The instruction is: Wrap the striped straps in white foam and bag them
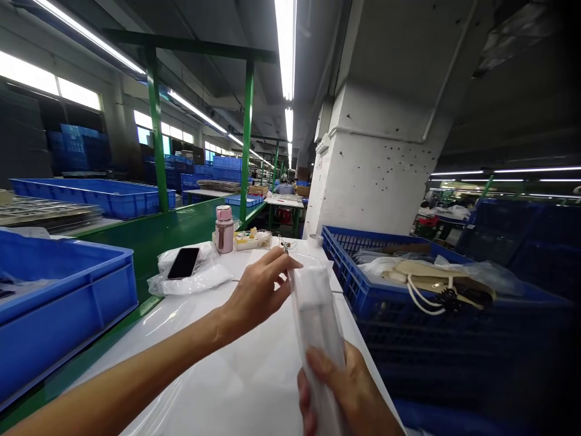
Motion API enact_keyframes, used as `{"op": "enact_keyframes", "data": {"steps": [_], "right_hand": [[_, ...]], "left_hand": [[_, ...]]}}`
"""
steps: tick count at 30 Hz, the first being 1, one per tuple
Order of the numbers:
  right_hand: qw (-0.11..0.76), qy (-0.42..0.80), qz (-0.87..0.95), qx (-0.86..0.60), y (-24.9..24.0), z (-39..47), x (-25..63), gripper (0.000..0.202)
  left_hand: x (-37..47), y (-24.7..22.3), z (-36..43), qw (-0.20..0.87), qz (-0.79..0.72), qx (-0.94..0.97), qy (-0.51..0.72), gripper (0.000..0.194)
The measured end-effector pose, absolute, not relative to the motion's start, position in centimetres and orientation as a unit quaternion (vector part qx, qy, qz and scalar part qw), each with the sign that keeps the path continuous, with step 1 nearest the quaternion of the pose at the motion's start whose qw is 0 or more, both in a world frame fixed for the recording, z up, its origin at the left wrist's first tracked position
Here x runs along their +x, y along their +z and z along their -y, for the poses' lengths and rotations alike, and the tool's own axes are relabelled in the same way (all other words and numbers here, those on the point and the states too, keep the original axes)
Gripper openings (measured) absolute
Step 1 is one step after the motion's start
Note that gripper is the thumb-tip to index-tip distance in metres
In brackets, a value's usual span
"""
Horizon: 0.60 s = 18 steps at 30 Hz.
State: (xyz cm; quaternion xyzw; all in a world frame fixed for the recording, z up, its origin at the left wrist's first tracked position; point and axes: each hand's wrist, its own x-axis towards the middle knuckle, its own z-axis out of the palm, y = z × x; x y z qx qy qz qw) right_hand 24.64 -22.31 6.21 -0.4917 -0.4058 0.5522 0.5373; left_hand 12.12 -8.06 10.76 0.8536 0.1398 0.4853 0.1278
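A long, narrow package (318, 309) in translucent white wrapping stands tilted above the white table (245, 375). My right hand (338, 381) is wrapped around its lower part, thumb across the front. At the upper left edge of the package is my left hand (265, 284), its fingers bent and close together at the wrapping. Whether those fingertips pinch the film or something small is too unclear to tell. What lies inside the wrapping cannot be made out.
A black phone (184, 263) lies on plastic bags (200, 280) at the left. Behind stand a pink bottle (224, 230), a small tray (252, 240) and a tape roll (315, 240). Blue crates flank the table: one left (68, 309), one right with bagged items (358, 284).
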Motion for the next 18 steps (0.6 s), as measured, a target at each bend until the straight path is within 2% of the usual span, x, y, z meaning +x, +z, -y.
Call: {"op": "enact_keyframes", "data": {"steps": [5,8,10,12,14,16,18], "right_hand": [[0.586,0.412,0.466,-0.52,5.1,20.6,24.1,0.045],[0.602,0.417,0.445,-0.515,4.6,20.1,24.0,0.055],[0.613,0.429,0.441,-0.495,4.4,20.0,24.1,0.06],[0.629,0.436,0.433,-0.476,4.4,20.1,24.3,0.063],[0.634,0.448,0.424,-0.467,4.4,20.4,24.4,0.063],[0.622,0.468,0.419,-0.467,4.4,20.8,24.3,0.062],[0.604,0.492,0.422,-0.464,4.2,21.1,23.9,0.06]], "left_hand": [[13.5,9.8,8.6,0.134,-0.167,0.785,0.581,0.012],[13.9,8.4,9.0,0.071,-0.134,0.775,0.613,0.017],[13.8,7.3,9.3,0.086,-0.124,0.778,0.61,0.019],[13.4,6.6,9.6,0.213,-0.153,0.771,0.58,0.016],[12.9,6.7,9.8,0.416,-0.197,0.729,0.507,0.016],[12.6,7.7,10.0,0.606,-0.208,0.651,0.406,0.029],[12.6,9.1,10.2,0.737,-0.185,0.554,0.339,0.04]]}}
